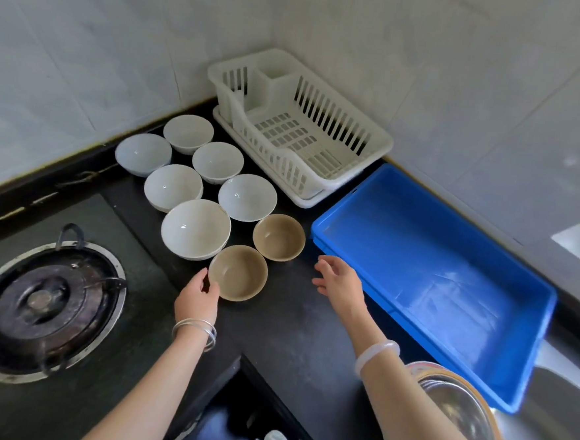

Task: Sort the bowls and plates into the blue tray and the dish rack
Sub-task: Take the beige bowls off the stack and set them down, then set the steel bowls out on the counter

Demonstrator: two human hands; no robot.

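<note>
Head view. Your left hand (197, 295) is on the near tan bowl (238, 273), thumb at its left rim and fingers curled against the wall below. That is a grip made from the side, and the bowl sits flat on the counter (284, 329) near its front edge. Your right hand (341, 280) hovers with relaxed, spread fingers and holds nothing. It hangs between the tan bowls and the near left corner of the blue tray (433, 264), placed, I judge, to take or steady a bowl.

The far tan bowl (279, 236) stands just beyond the near one. Six white bowls (195, 228) stand rim-up in close ranks running back toward the left wall; the nearest appears to sit on others. I see no plates.

The dish rack (383, 140) occupies the counter's far corner against the tiles, and the blue tray lies along the right wall beside it. Neither holds a dish, so the sorting has not begun. The gas burner (42, 302) sits at the counter's left edge, well apart from the bowls.
</note>
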